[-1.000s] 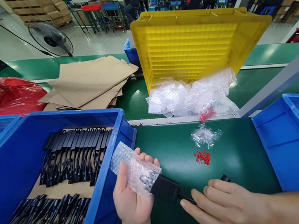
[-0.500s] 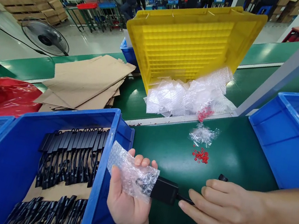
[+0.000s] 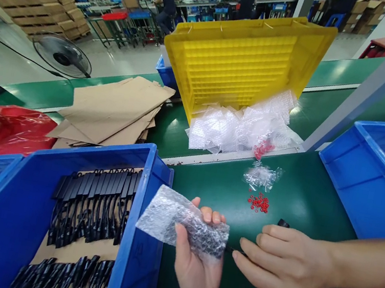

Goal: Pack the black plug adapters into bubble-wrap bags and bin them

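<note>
My left hand point(image 3: 198, 259) is closed around a clear bubble-wrap bag point(image 3: 161, 213), thumb in front and fingertips behind. Through the film shows the black box of a cable adapter, now inside the bag. The adapter's thin black cable point(image 3: 229, 249) comes out at the bag's right end. My right hand point(image 3: 285, 262) is closed on that cable, and its black connector end point(image 3: 283, 223) sticks up above the knuckles. Beyond the hands, small red rings point(image 3: 258, 203) lie on the green bench in front of a little heap of clear plastic pieces point(image 3: 261, 177).
On the left, a blue bin point(image 3: 157, 172) holds rows of black cable adapters point(image 3: 94, 191). A yellow crate point(image 3: 244, 63) leans behind a pile of bubble bags point(image 3: 217, 128). Cardboard sheets point(image 3: 117, 106) lie at the back left; another blue bin point(image 3: 364, 159) stands right, beside a slanted post point(image 3: 367, 80).
The bubble bag has slid right over the adapter's black box, which earlier stuck out of it. My left hand has moved right, toward my right hand, which stays nearly in place.
</note>
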A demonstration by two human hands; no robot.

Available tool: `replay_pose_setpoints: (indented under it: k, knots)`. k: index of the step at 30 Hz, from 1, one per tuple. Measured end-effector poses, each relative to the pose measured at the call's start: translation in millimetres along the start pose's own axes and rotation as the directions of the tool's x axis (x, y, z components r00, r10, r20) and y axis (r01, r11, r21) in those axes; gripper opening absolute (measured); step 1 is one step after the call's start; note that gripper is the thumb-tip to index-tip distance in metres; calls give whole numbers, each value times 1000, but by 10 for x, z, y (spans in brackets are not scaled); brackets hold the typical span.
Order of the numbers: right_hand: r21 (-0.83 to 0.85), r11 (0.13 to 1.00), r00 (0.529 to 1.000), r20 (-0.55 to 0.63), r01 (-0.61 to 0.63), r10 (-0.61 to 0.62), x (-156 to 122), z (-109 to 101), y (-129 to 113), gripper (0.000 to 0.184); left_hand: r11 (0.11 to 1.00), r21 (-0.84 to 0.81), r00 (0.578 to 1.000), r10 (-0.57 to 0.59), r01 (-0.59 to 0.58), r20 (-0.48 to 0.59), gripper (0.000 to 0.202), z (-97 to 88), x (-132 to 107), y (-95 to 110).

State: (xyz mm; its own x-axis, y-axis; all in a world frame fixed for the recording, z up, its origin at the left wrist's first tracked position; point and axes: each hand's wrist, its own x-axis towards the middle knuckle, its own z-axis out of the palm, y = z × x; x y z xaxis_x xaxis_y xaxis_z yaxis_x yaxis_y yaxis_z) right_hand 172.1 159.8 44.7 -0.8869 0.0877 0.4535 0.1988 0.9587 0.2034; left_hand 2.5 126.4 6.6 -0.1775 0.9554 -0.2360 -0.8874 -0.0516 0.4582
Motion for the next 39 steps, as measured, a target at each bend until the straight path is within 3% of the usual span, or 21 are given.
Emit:
replay_pose_setpoints:
  k: [5,8,10,12,16,19,22,24,26,28,30,32,33,34,36,39]
  knots:
    - [-19,998,999,-4,-54,54,31,35,20,31,994,6,989,-104,105,-103,32,4,-70,-190]
    - [-25,998,998,-5,-62,62,45,43,34,32,992,56,988,-103,110,-118,40,-32,-106,-265]
    - [-20,997,997,-3,-80,79,61,35,56,33,991,106,995,-81,87,-60,44,-78,-145,-302]
    - [2,995,995,-4,-101,102,88,7,93,33,971,227,993,-90,70,78,44,-148,-191,-317]
    - [82,996,997,-68,-19,24,133,-100,179,31,875,484,930,-200,27,310,48,-331,-191,-249]
    - [98,991,987,-141,90,-76,105,-168,214,24,841,539,928,-228,36,294,41,-456,-22,-145]
    - [74,990,984,-139,122,-111,43,-196,225,16,863,448,909,-356,231,216,32,-576,205,-15]
    - [76,986,983,-124,148,-138,20,-208,230,15,863,328,841,-474,384,261,47,-668,304,92]
    - [104,976,979,-97,191,-181,26,-222,233,16,855,296,778,-513,426,362,72,-753,341,209]
    - [145,963,974,-57,227,-220,58,-236,229,19,828,388,691,-556,405,463,82,-796,337,320]
    - [175,953,968,-23,248,-248,104,-238,212,21,735,573,558,-664,363,498,85,-765,317,407]
    - [189,947,964,3,260,-266,154,-229,188,23,604,760,427,-768,237,477,69,-665,289,452]
    - [198,945,962,24,261,-271,177,-225,180,24,555,819,401,-791,149,463,55,-602,271,458]
    - [210,944,961,53,254,-270,199,-225,177,25,516,854,401,-797,66,451,44,-541,249,453]
    - [237,946,957,133,223,-259,231,-249,197,27,498,867,453,-769,-18,451,36,-450,196,424]
    - [242,961,969,167,136,-179,234,-341,284,30,595,803,676,-587,-13,445,38,-414,124,362]
